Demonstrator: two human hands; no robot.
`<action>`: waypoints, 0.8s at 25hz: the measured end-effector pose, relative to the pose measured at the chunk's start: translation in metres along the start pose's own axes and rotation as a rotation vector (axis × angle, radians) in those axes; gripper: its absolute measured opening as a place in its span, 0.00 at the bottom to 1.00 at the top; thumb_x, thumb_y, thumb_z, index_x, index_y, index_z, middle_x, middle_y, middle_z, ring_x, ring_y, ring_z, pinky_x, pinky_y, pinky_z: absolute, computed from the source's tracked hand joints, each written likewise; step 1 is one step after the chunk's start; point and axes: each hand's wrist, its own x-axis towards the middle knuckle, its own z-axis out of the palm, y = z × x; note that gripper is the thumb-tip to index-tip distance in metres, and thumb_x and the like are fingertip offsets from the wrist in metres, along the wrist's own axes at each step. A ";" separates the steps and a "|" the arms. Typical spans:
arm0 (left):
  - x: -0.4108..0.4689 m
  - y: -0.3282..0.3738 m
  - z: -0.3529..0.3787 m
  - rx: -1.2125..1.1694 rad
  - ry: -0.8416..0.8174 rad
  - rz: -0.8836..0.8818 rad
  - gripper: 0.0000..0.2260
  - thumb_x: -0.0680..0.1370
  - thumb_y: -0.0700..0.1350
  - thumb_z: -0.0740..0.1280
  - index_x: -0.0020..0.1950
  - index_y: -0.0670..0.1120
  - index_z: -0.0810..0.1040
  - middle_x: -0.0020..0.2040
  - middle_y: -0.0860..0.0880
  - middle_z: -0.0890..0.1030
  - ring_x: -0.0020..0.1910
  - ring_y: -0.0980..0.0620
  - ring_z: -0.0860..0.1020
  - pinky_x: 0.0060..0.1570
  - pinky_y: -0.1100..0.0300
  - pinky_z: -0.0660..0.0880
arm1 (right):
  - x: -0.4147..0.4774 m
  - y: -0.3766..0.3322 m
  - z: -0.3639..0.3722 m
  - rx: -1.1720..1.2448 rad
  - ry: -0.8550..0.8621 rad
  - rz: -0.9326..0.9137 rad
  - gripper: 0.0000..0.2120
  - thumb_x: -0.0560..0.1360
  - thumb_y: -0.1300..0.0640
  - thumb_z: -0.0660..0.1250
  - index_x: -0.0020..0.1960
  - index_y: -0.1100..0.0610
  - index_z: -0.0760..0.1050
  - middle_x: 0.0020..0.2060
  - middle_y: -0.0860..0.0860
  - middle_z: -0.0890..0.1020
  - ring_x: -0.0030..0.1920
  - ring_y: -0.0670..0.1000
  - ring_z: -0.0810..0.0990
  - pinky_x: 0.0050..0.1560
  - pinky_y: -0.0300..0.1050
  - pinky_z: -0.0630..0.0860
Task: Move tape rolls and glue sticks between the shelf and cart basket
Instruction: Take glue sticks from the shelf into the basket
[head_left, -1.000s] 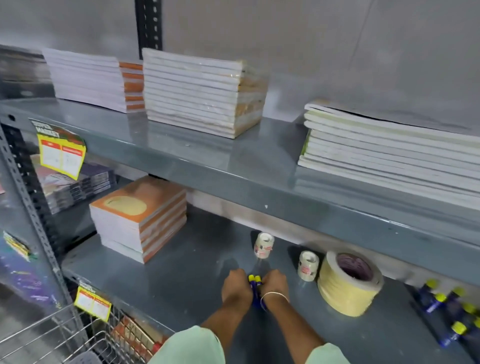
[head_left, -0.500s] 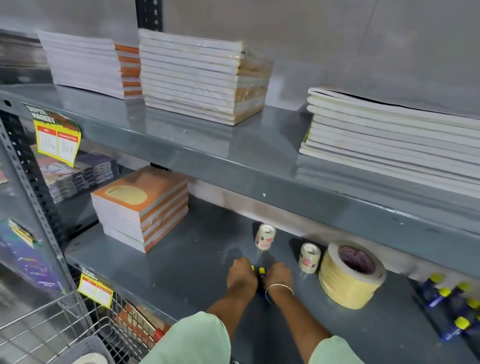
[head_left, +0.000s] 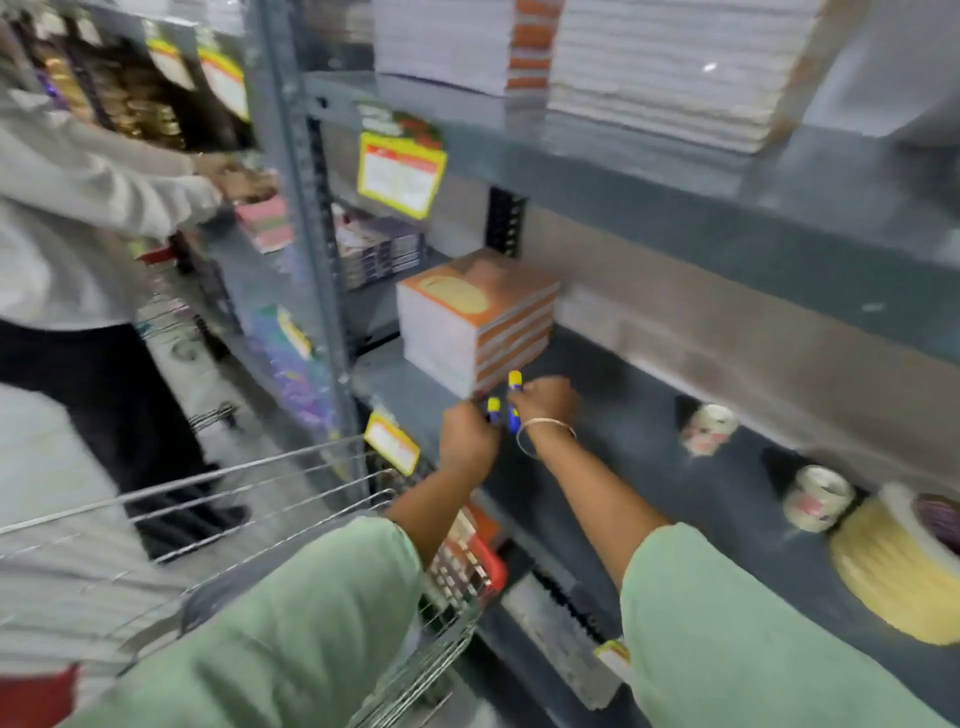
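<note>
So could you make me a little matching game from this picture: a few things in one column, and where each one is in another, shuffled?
Things:
1. glue sticks
2. big yellow tape roll
3. orange-covered book stack
4. wire cart basket

Places:
A. far right on the lower shelf
B. lower left, in front of the shelving
C. gripped in the left hand and right hand
D. on the lower shelf, just behind the hands

Pairs: 1-C, 2-A, 3-D, 4-B
</note>
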 end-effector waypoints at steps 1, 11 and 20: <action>0.005 -0.016 -0.020 -0.028 0.065 -0.031 0.11 0.73 0.40 0.67 0.34 0.35 0.78 0.41 0.29 0.81 0.37 0.37 0.79 0.33 0.52 0.65 | -0.009 -0.018 0.023 0.052 -0.032 -0.037 0.12 0.73 0.61 0.67 0.36 0.67 0.82 0.38 0.72 0.77 0.47 0.53 0.83 0.28 0.43 0.61; -0.027 -0.339 -0.137 0.103 0.146 -0.644 0.10 0.72 0.38 0.70 0.38 0.30 0.81 0.41 0.26 0.80 0.39 0.40 0.82 0.35 0.48 0.69 | -0.116 0.024 0.345 -0.278 -0.659 0.064 0.16 0.75 0.58 0.67 0.59 0.66 0.76 0.59 0.65 0.80 0.60 0.62 0.79 0.54 0.52 0.77; -0.067 -0.479 -0.073 0.312 0.018 -0.751 0.10 0.74 0.41 0.65 0.50 0.36 0.78 0.52 0.33 0.81 0.53 0.36 0.79 0.48 0.48 0.75 | -0.184 0.141 0.473 -0.481 -0.899 0.148 0.15 0.79 0.62 0.59 0.64 0.65 0.71 0.62 0.62 0.77 0.62 0.59 0.76 0.60 0.48 0.74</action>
